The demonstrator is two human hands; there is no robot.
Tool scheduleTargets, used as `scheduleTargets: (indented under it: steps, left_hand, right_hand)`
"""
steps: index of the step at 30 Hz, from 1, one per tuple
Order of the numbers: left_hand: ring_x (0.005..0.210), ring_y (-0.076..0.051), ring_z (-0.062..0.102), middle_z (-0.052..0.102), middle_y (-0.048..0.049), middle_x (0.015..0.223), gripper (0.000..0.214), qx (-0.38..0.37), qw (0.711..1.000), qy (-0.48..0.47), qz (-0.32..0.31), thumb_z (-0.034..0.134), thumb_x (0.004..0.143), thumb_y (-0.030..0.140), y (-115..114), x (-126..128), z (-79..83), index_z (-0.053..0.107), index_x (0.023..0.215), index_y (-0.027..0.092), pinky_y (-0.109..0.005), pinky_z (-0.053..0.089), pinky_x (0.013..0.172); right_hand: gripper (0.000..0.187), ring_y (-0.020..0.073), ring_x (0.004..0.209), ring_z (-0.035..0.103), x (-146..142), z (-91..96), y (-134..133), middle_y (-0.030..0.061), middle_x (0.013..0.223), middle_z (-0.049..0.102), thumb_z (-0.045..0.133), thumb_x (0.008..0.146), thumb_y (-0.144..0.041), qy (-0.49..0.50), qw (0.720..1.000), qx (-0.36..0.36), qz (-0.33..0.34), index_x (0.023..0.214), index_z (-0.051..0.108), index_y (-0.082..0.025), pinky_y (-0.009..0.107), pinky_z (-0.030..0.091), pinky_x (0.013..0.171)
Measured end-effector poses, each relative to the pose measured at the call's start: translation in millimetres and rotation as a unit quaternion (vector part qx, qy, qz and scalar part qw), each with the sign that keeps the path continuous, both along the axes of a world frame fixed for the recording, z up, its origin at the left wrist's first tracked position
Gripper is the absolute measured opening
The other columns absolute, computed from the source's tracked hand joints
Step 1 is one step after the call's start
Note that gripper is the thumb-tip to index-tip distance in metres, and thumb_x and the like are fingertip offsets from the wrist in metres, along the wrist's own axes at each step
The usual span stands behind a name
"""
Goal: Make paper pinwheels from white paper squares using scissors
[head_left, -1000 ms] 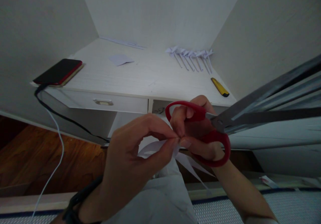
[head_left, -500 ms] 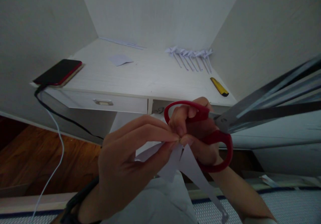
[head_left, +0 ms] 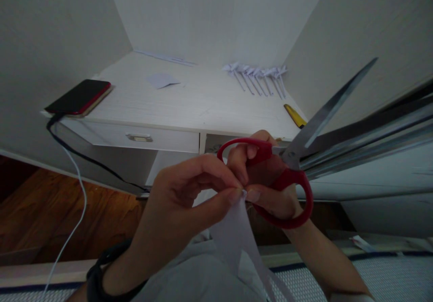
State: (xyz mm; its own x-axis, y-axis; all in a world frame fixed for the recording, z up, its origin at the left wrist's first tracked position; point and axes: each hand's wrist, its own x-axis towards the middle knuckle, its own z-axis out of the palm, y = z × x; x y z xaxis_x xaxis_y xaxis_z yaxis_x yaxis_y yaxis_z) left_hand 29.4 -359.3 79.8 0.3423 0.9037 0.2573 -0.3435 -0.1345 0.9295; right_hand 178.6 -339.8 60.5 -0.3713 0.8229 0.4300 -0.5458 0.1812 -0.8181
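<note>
My left hand (head_left: 184,198) pinches the top of a white paper strip (head_left: 233,236) between thumb and fingertips. The strip hangs down over my lap, its lower part split or doubled. Red-handled scissors (head_left: 291,154) hang on my right hand (head_left: 269,199), their blades parted and pointing up and to the right. The fingertips and thumb of that hand meet my left fingertips at the paper's top end. Exactly how the paper is folded there is hidden by the fingers.
On the white desk (head_left: 189,101) lie a row of folded paper pieces (head_left: 252,74), a paper square (head_left: 160,81), thin paper strips (head_left: 165,58) and a yellow box cutter (head_left: 293,115). A phone (head_left: 81,95) sits at the left, with a black cable (head_left: 91,158) hanging down.
The scissors have opened wider, one blade swinging upward and partly covering the box cutter. My left fingers have curled in more. The paper has turned and now hangs as one broader piece.
</note>
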Motion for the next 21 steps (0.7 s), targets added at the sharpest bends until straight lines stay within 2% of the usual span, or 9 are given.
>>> scheduleTargets:
  steps: [8, 13, 21]
  left_hand:
    - [0.071, -0.012, 0.062, 0.067, 0.0025, 0.076, 0.014, 0.096, 0.989, 0.083, 0.075, 0.067, 0.077, 0.008, -3.6, -1.7, 1.2, 0.069, 0.079, 0.022, -0.021, 0.05, 0.065]
    - [0.072, -0.012, 0.063, 0.068, 0.0031, 0.078, 0.016, 0.134, 0.982, 0.099, 0.093, 0.066, 0.078, 0.007, -4.0, -3.8, 1.2, 0.069, 0.08, 0.023, -0.023, 0.052, 0.072]
    - [0.07, -0.01, 0.062, 0.068, 0.0037, 0.076, 0.015, 0.083, 0.99, 0.072, 0.088, 0.069, 0.077, 0.008, -0.8, -6.4, -0.7, 0.07, 0.078, 0.023, -0.019, 0.051, 0.063]
  right_hand:
    - [0.039, 0.0101, 0.062, 0.046, 4.6, 3.0, 0.7, -0.005, 0.072, 0.047, 0.072, 0.069, -0.014, -0.048, 0.998, 0.036, -0.031, 0.093, 0.044, -0.025, 0.024, 0.041, 0.055]
    - [0.035, 0.0107, 0.062, 0.046, 4.1, 2.3, 1.4, -0.0048, 0.072, 0.046, 0.071, 0.073, -0.019, -0.059, 0.995, 0.07, -0.042, 0.095, 0.045, -0.026, 0.025, 0.038, 0.054]
    - [0.043, 0.0115, 0.068, 0.047, 4.6, 11.1, -2.0, -0.0037, 0.076, 0.053, 0.078, 0.068, -0.012, -0.087, 0.992, 0.053, -0.07, 0.096, 0.047, -0.025, 0.026, 0.04, 0.061]
